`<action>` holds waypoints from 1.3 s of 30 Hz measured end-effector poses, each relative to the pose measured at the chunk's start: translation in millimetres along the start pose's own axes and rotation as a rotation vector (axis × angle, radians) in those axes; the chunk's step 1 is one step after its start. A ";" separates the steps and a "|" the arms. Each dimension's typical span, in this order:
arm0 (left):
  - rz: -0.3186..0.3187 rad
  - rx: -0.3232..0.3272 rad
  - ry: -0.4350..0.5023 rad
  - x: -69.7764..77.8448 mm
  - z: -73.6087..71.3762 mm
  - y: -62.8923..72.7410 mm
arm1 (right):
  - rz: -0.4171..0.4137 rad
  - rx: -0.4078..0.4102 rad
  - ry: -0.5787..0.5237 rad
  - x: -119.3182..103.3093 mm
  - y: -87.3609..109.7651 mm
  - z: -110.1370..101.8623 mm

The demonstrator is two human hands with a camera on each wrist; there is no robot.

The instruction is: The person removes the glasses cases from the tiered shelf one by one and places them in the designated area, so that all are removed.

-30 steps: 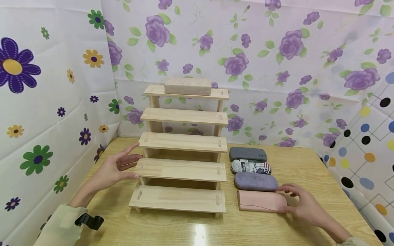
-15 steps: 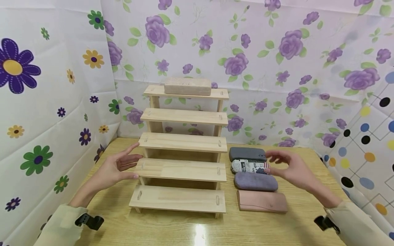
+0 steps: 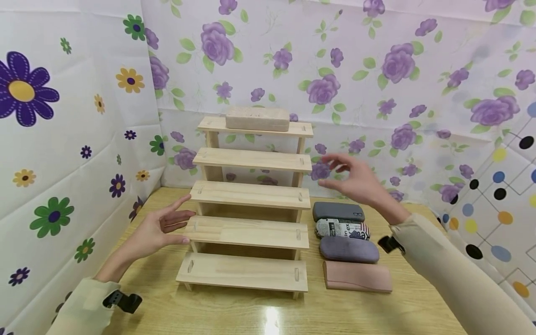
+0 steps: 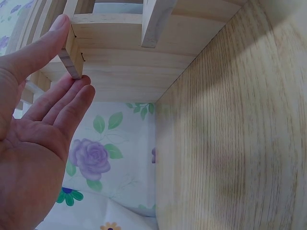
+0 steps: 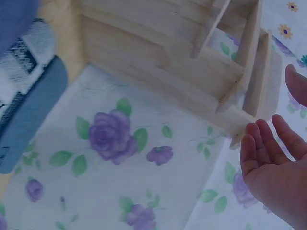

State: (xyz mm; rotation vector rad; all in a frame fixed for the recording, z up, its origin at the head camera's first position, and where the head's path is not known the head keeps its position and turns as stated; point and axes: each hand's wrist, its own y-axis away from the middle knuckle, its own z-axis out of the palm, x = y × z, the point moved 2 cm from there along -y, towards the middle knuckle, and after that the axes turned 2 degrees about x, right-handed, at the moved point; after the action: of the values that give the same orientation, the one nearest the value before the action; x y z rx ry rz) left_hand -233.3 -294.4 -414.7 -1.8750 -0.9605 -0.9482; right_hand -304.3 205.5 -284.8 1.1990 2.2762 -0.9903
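Observation:
A stepped wooden display rack (image 3: 247,193) with several shelves stands on the table, a beige glasses case (image 3: 257,118) lying on its top shelf. My left hand (image 3: 157,232) holds the left end of the second-lowest shelf, thumb at its front edge, fingertips (image 4: 79,86) at its back edge. With nothing in it, my right hand (image 3: 356,179) hangs in the air right of the upper shelves, fingers loosely bent, thumb apart. Below it lie a dark grey glasses case (image 3: 337,211), a newsprint-patterned one (image 3: 341,228), a purple-grey one (image 3: 348,249) and a pink one (image 3: 356,276), in a column.
The light wood-grain table (image 3: 234,314) reaches back to a cloth backdrop (image 3: 268,60) with purple roses. Patterned cloth walls, flowers on the left (image 3: 83,195) and coloured dots on the right (image 3: 494,223), close in the sides.
My right hand has left the pink case, passed over the newsprint and grey cases, and moved up and left toward the upper shelves. The left hand stays at the rack.

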 end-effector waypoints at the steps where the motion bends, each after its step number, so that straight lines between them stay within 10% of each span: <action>1: 0.001 0.000 0.001 0.1 0.0 0.0 | -0.010 0.012 0.002 -3.3 -7.8 0.9; 9: 0.001 0.001 -0.001 2.9 -0.1 -0.2 | -0.049 0.075 0.010 -28.3 -67.6 3.5; 19: 0.009 0.004 0.012 2.0 0.2 -0.4 | 0.013 -0.032 0.066 -41.0 -127.0 3.5; 39: 0.000 0.004 0.005 -0.9 -0.2 0.9 | 0.157 -0.101 -0.046 -39.4 -169.6 22.3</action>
State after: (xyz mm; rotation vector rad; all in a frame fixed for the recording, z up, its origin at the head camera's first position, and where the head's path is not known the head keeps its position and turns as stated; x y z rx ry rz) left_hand -233.0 -295.2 -415.7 -1.8682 -0.9595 -0.9496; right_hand -422.1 101.5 -206.6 1.2765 2.1333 -0.8270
